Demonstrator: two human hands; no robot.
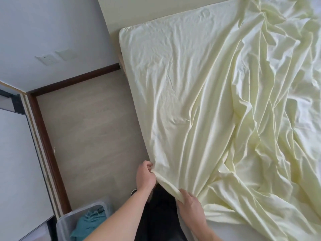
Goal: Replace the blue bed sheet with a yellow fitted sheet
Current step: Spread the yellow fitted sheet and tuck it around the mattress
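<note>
The pale yellow fitted sheet [208, 105] lies rumpled over the mattress, its far left corner fitted over the mattress corner [124, 31]. My left hand [145, 176] pinches the sheet's edge at the bed's left side. My right hand [190, 204] grips the rolled hem a little nearer to me. Bare white mattress [243, 232] shows at the near right. The blue sheet [88, 225] lies bunched in a clear plastic bin on the floor at lower left.
The clear bin [64, 221] stands by the wall at lower left. Pale wood floor [90, 127] runs along the bed's left side, bordered by a dark brown baseboard [46, 136]. A wall socket [46, 58] sits on the white wall.
</note>
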